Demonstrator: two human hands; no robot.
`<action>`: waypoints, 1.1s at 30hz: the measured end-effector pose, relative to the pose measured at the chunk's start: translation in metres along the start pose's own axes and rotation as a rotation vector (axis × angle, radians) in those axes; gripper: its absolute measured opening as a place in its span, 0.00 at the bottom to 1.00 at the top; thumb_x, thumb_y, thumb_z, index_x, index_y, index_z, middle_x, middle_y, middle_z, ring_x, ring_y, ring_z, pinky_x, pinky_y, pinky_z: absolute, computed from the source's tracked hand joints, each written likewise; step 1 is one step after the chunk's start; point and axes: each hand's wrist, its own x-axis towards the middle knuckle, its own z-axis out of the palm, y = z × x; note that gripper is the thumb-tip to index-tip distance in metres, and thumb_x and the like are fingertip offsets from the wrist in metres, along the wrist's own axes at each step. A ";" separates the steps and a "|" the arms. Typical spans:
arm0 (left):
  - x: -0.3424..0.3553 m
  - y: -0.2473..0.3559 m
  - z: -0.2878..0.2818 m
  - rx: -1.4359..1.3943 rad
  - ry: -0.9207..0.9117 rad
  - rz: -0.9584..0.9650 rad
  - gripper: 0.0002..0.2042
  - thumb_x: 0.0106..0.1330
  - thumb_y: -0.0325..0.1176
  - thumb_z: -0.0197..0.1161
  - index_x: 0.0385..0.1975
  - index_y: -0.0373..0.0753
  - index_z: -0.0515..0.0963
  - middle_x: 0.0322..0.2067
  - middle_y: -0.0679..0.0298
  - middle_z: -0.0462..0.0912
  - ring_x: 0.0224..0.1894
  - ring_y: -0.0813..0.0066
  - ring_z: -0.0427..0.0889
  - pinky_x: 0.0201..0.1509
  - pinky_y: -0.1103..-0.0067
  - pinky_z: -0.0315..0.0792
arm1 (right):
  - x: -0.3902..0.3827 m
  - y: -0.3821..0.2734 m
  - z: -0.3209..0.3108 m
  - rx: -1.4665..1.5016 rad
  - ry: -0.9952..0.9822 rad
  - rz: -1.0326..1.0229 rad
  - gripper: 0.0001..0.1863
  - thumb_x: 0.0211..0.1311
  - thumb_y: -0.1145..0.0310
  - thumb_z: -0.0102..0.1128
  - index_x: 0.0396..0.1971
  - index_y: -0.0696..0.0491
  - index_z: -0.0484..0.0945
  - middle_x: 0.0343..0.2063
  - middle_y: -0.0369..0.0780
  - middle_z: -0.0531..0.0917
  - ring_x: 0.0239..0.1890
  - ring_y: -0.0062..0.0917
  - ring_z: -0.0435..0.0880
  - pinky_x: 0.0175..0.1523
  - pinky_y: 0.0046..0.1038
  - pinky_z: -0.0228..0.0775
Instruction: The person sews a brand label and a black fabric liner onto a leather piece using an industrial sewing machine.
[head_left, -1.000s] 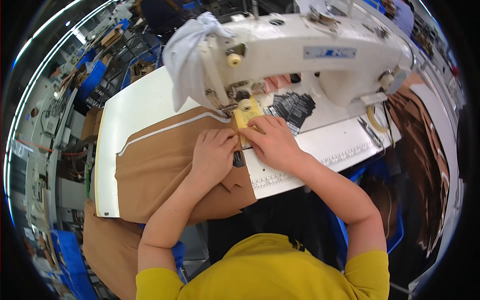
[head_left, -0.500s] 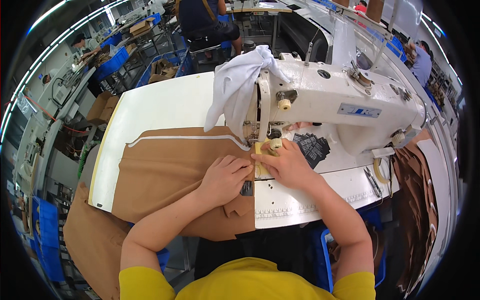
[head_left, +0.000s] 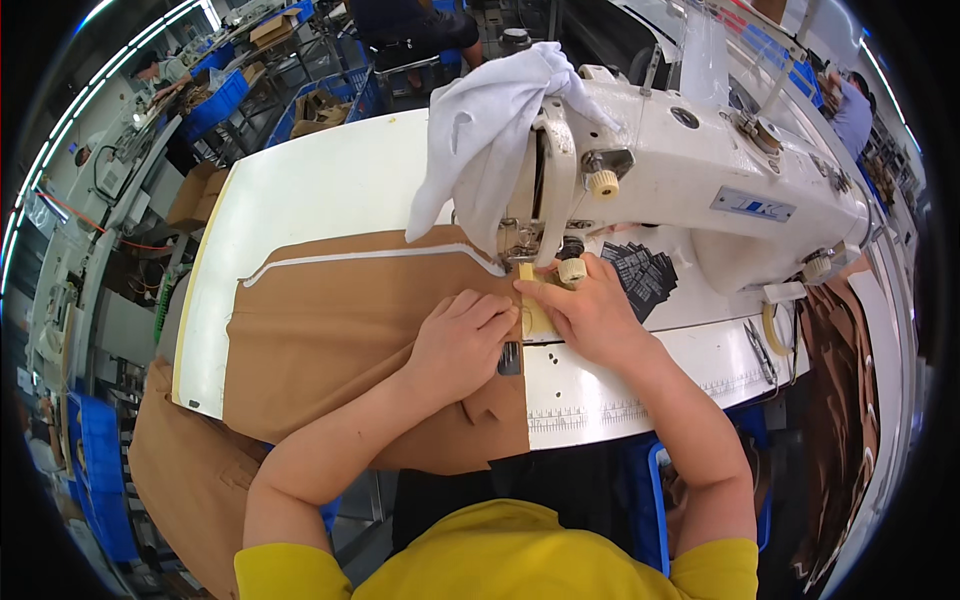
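Note:
A piece of brown fabric point(head_left: 320, 330) with a white strip point(head_left: 370, 255) along its far edge lies flat on the sewing table. Its right edge reaches the needle area of a white sewing machine point(head_left: 660, 165). My left hand point(head_left: 460, 345) presses on the fabric near that edge, fingers bunched together on a bit of it. Just below those fingertips is a small dark label point(head_left: 511, 358). My right hand point(head_left: 597, 312) rests beside the machine's foot, index finger stretched to the fabric edge, thumb apart from it. A yellow piece point(head_left: 537, 318) lies between the hands.
Dark labels point(head_left: 640, 280) are fanned out under the machine arm. A white cloth point(head_left: 485, 140) drapes over the machine head. Thread snips point(head_left: 760, 350) and a tape roll point(head_left: 775, 328) lie at right. Brown pieces point(head_left: 840, 400) hang beyond; a blue bin point(head_left: 655, 510) stands below.
The view has shifted, so the machine appears farther right and the fabric higher. Both hands keep nearly the same places on and beside the fabric.

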 end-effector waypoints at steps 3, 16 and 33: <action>0.001 -0.003 0.001 0.015 -0.002 0.005 0.14 0.52 0.25 0.63 0.40 0.37 0.81 0.42 0.65 0.79 0.43 0.64 0.77 0.47 0.71 0.74 | -0.001 0.000 0.002 0.007 0.000 0.009 0.18 0.56 0.71 0.62 0.48 0.41 0.83 0.37 0.39 0.76 0.48 0.37 0.72 0.54 0.36 0.62; 0.015 -0.016 0.007 0.021 0.028 0.001 0.12 0.53 0.25 0.62 0.39 0.37 0.81 0.42 0.65 0.79 0.43 0.63 0.77 0.48 0.70 0.74 | 0.002 0.002 0.008 -0.061 0.038 -0.013 0.19 0.57 0.70 0.60 0.50 0.40 0.82 0.36 0.40 0.75 0.48 0.38 0.72 0.53 0.36 0.62; 0.023 -0.028 0.013 0.034 0.063 0.019 0.11 0.55 0.26 0.61 0.39 0.36 0.81 0.42 0.63 0.77 0.44 0.61 0.77 0.49 0.68 0.74 | 0.008 0.005 0.015 -0.095 0.128 -0.001 0.13 0.51 0.72 0.63 0.40 0.47 0.85 0.37 0.40 0.77 0.49 0.36 0.74 0.54 0.38 0.64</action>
